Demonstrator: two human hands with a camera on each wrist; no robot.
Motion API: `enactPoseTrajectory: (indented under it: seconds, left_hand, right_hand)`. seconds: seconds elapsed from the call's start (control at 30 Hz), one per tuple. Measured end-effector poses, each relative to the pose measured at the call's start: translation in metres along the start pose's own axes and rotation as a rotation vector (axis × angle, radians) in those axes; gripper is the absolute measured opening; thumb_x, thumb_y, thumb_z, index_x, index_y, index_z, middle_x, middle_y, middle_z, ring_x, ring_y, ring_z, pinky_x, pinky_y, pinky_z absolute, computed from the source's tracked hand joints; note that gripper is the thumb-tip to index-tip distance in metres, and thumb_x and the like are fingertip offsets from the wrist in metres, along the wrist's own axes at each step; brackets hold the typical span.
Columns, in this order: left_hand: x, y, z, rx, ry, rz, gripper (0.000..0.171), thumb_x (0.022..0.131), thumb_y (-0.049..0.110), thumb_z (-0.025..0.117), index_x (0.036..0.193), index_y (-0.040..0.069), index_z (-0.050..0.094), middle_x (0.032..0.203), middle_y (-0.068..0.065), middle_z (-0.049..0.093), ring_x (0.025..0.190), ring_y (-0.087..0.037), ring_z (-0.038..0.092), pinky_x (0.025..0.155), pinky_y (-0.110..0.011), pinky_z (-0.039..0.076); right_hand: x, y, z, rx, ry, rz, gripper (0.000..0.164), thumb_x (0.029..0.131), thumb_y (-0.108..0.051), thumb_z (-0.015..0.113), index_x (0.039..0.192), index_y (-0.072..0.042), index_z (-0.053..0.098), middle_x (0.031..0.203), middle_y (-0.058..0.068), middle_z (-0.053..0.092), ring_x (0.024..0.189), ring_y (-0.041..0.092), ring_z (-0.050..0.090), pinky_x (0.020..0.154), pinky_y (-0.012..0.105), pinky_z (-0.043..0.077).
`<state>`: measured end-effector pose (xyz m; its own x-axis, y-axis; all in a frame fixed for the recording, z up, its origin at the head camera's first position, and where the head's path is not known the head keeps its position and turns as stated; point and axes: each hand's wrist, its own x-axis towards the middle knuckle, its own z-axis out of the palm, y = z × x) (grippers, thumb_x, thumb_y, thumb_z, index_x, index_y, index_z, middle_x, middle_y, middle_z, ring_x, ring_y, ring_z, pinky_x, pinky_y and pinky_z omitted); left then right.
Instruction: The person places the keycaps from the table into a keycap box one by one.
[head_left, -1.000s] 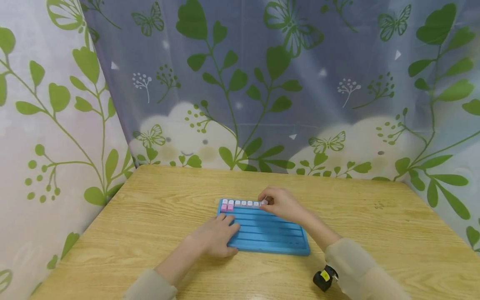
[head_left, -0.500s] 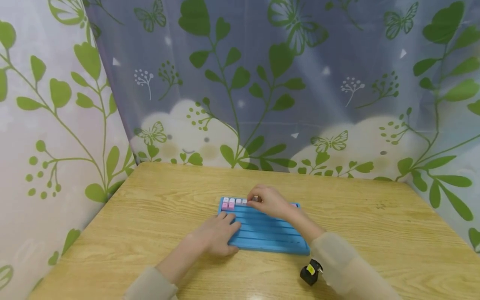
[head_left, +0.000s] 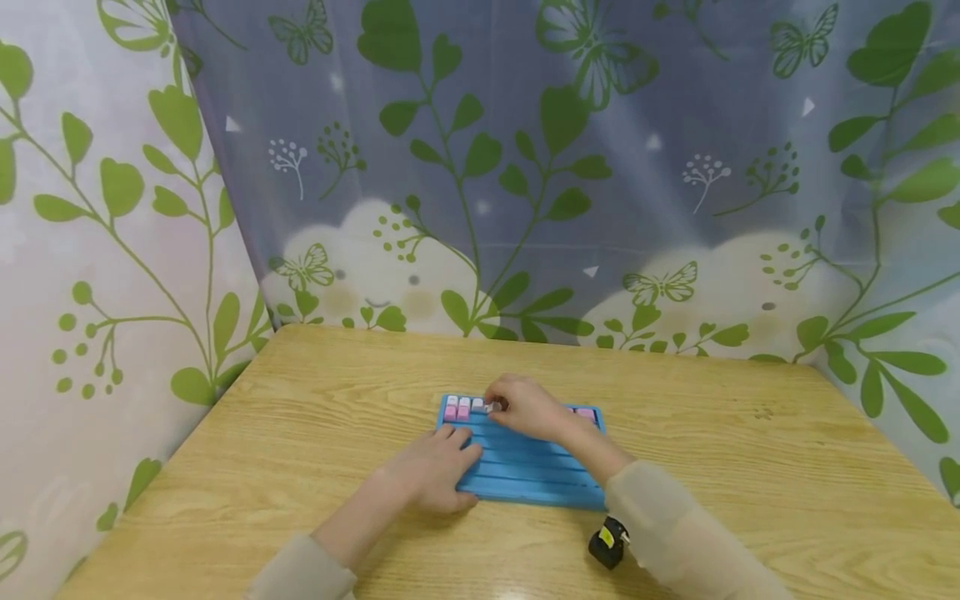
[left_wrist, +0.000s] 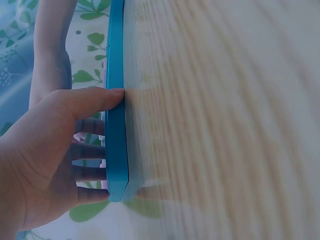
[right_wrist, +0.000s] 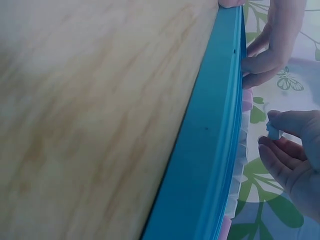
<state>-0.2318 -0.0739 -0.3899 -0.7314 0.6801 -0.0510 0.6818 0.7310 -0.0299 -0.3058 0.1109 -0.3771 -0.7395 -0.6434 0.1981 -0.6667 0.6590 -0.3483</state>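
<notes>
A blue keyboard tray (head_left: 517, 467) with grooved rows lies on the table. At its top left sit white keycaps (head_left: 458, 402) above pink keycaps (head_left: 457, 412); another pink keycap (head_left: 585, 412) shows at the top right. My right hand (head_left: 532, 410) is over the top row, its thumb and fingers pinching a small white keycap (right_wrist: 274, 132), raised clear of the tray in the right wrist view. My left hand (head_left: 435, 471) rests on the tray's left end, thumb against the front side, fingers extended over the top face. My right hand hides the middle of the top row.
The wooden table (head_left: 315, 400) spreads around the tray. A printed curtain (head_left: 517, 167) with leaves and butterflies stands behind it. A black device (head_left: 608, 543) with a yellow label hangs by my right sleeve.
My right hand has moved left along the top row, uncovering pink keycaps at the right end. The left hand and the tray have stayed in place.
</notes>
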Motion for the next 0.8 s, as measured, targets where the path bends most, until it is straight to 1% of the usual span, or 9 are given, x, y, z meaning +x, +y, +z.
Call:
enactPoseTrajectory:
  seconds: [0.13,0.2,0.37,0.6,0.8]
  left_hand:
    - [-0.001,0.000,-0.001,-0.005,-0.003,-0.006,0.051,0.083,0.048,0.060,0.120,0.013,0.052,0.125,-0.009,0.047,0.113,-0.027,0.042,0.098,-0.042,0.038]
    - [-0.001,0.000,-0.001,-0.007,-0.005,-0.007,0.051,0.084,0.048,0.060,0.120,0.013,0.052,0.126,-0.009,0.047,0.114,-0.027,0.042,0.098,-0.042,0.038]
    - [-0.001,0.000,0.000,-0.004,-0.009,-0.002,0.052,0.084,0.048,0.059,0.121,0.012,0.051,0.128,-0.010,0.046,0.116,-0.027,0.041,0.099,-0.042,0.037]
    - [0.000,0.000,0.001,0.005,-0.011,0.003,0.056,0.085,0.049,0.058,0.124,0.010,0.051,0.131,-0.011,0.044,0.121,-0.028,0.039,0.101,-0.040,0.036]
    - [0.000,-0.001,0.002,0.023,0.000,0.008,0.054,0.084,0.049,0.059,0.122,0.011,0.052,0.128,-0.010,0.045,0.118,-0.028,0.040,0.100,-0.040,0.036]
  right_hand:
    - [0.004,-0.002,0.003,-0.023,-0.027,-0.026,0.020,0.086,-0.009,0.065,0.106,-0.003,0.067,0.096,0.004,0.060,0.082,0.014,0.054,0.071,0.026,0.049]
    - [0.006,-0.004,0.006,-0.032,-0.046,-0.030,0.021,0.086,-0.008,0.064,0.106,-0.002,0.066,0.095,0.005,0.060,0.082,0.015,0.054,0.071,0.026,0.049]
    - [0.011,-0.009,0.011,-0.043,-0.068,-0.013,0.016,0.084,-0.005,0.065,0.100,-0.001,0.066,0.088,0.004,0.059,0.078,0.015,0.052,0.068,0.027,0.048]
    - [0.016,-0.014,0.016,-0.056,-0.054,0.021,0.013,0.084,-0.004,0.066,0.096,-0.001,0.066,0.084,0.004,0.056,0.075,0.015,0.051,0.065,0.026,0.047]
    - [0.019,-0.015,0.019,-0.076,-0.020,0.038,0.011,0.083,-0.006,0.067,0.093,-0.003,0.066,0.082,0.004,0.055,0.074,0.015,0.052,0.065,0.028,0.047]
